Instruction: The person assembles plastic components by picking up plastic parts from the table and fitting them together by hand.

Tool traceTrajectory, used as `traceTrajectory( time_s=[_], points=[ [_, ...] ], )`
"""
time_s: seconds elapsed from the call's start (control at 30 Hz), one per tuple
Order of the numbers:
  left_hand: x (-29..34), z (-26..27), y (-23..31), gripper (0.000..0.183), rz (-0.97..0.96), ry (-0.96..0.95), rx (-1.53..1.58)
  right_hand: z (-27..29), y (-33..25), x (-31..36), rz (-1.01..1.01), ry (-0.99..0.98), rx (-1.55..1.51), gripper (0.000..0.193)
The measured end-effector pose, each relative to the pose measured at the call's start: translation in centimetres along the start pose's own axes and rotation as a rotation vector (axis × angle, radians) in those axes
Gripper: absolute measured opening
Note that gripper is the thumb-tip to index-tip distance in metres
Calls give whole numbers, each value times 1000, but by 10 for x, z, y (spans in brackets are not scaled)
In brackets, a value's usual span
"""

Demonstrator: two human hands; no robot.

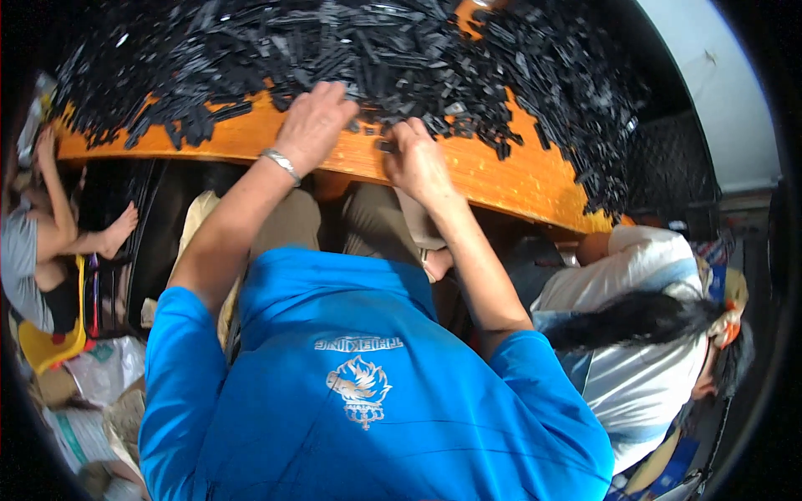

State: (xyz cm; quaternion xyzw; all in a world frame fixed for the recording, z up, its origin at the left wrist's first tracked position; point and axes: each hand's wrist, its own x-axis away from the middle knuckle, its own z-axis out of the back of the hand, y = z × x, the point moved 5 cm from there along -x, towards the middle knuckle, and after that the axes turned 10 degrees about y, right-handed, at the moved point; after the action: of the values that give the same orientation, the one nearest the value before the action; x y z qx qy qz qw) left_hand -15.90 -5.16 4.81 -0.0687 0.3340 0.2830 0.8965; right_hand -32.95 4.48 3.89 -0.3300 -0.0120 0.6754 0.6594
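A large heap of small black plastic pieces point(393, 50), many long and thin, covers the far part of an orange-brown wooden table point(535, 179). My left hand point(316, 125), with a silver band on the wrist, is at the near edge of the heap. Its fingers are bent and drawn together, and their tips are hidden against the pieces. Close by on the right, my right hand point(415, 160) is closed in a pinch at the table's front edge. A small dark plastic piece point(387, 145) shows at its thumb side. Between both hands lie a few tiny loose bits.
To the right sits a person in a white top point(643, 367), close to my right arm. Another person in grey point(33, 259) is at the far left, by a yellow chair point(63, 346). A black crate point(668, 159) stands beyond the table's right end. Plastic bags point(109, 367) lie lower left.
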Motion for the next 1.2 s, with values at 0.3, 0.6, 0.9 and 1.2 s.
traceTrajectory(
  time_s=[0.3,0.6,0.9,1.2],
  points=[
    [-17,-13,-3,7,-132,-36,13,-11,-7,16,-108,275,-267,30],
    [-13,13,1,15,82,-229,297,-10,-4,24,8,212,53,23],
    [6,-20,-23,14,308,-460,482,-3,7,12,-166,-54,179,27],
    [24,-9,-28,14,366,-70,442,4,14,10,-185,-118,171,29]
  ],
)
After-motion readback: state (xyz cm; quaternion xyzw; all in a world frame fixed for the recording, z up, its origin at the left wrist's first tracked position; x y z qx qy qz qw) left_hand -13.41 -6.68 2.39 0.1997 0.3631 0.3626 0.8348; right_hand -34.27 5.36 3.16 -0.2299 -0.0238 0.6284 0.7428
